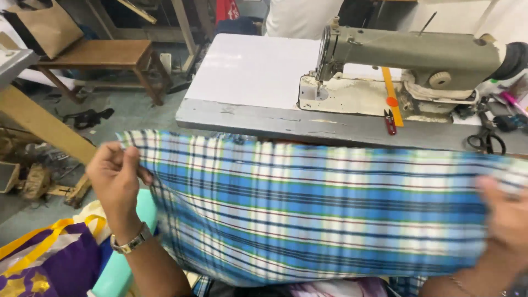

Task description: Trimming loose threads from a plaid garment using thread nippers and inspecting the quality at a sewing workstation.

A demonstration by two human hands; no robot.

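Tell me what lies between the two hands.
In the head view, only the plaid cloth spans from the left hand to the right hand, held stretched.

Blue-white checked cloth (308, 209) stretched flat, held up.

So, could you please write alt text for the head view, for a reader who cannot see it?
Two hands, left and right, hold a blue plaid cloth stretched wide in front of a grey sewing machine on a white table. Scissors and an orange ruler lie by the machine.
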